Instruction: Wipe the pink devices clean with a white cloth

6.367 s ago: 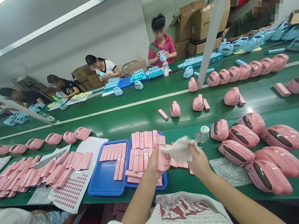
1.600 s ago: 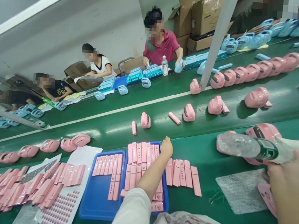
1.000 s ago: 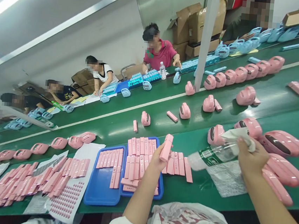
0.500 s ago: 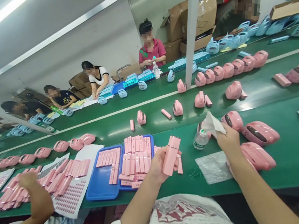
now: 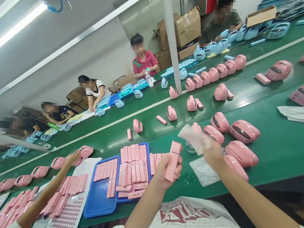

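Note:
Upright in my left hand (image 5: pixel 162 170) is a slim pink plastic casing (image 5: pixel 173 161), with my fingers wrapped round it. My right hand (image 5: pixel 213 154), smeared by motion, grips a white cloth (image 5: pixel 192 137) whose loose end points toward the casing but stays apart from it. Behind the cloth stands a clear bottle (image 5: pixel 190 147), mostly hidden. A clear plastic bag (image 5: pixel 202 171) lies on the table under my right hand. To the left, a blue tray (image 5: pixel 100 207) and a second blue tray (image 5: pixel 148 156) hold many pink casings in rows.
Pink rounded housings (image 5: pixel 241 153) cluster right of my right hand; more ride the green conveyor (image 5: pixel 150 126). A white cloth (image 5: pixel 302 114) lies far right. At left, a co-worker's hand (image 5: pixel 74 157) touches a pink housing, above piled pink casings (image 5: pixel 63 195). A white post (image 5: pixel 170 33) rises ahead.
The view has swung right. My right hand has come with the cloth toward my left hand, which still holds the casing. The co-worker's hand moved from the piled casings to a housing.

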`<state>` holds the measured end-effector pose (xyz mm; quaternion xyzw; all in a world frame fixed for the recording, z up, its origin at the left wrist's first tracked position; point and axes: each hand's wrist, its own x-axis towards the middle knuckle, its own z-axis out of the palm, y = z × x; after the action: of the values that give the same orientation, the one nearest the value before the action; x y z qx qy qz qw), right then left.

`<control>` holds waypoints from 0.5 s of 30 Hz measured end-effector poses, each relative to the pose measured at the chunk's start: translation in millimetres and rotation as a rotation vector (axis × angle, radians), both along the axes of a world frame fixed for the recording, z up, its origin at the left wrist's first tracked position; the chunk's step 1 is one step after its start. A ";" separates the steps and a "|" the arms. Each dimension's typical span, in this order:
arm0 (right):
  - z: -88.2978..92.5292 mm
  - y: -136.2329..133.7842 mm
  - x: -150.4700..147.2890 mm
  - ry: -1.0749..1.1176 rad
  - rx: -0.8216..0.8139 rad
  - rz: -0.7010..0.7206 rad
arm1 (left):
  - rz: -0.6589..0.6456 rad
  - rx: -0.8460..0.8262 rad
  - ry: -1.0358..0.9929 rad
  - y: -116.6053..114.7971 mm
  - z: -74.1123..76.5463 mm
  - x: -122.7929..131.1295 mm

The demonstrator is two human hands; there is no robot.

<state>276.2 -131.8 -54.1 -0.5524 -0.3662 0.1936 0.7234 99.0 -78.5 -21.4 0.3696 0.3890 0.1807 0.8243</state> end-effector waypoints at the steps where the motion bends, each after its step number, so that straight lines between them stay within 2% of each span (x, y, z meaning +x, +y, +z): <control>1: 1.5 -1.6 14.0 0.205 -0.054 -0.140 | -0.023 -0.002 -0.012 -2.4 -2.1 2.6; 3: 6.4 -8.5 35.1 0.516 -0.087 -0.308 | -0.081 0.010 -0.075 -5.0 -5.1 7.0; 5: 10.6 -19.2 46.1 0.755 -0.087 -0.347 | -0.105 0.072 -0.114 -5.0 -8.3 7.1; 6: 11.1 -25.0 48.4 0.844 -0.099 -0.342 | -0.123 0.119 -0.083 -4.4 -11.2 4.2; 8: 6.8 -36.3 49.4 0.911 -0.138 -0.319 | -0.183 0.255 0.120 -3.3 -22.3 -8.5; 10: -5.8 -45.5 48.5 0.947 -0.185 -0.321 | -0.275 0.438 0.434 -3.8 -42.5 -28.9; 12: -25.3 -51.7 48.1 1.003 -0.219 -0.344 | -0.265 0.651 0.706 -6.6 -69.9 -51.4; 14: -47.9 -55.0 47.9 1.058 -0.234 -0.353 | -0.351 0.673 0.963 -10.5 -97.9 -69.3; 15: -58.9 -55.8 47.5 1.075 -0.240 -0.357 | -0.361 0.662 1.005 -12.5 -109.9 -75.5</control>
<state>323.7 -187.6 -113.1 -0.5079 0.1762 0.3623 0.7614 23.5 -91.0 -131.3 0.7049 0.5838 -0.0463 0.4002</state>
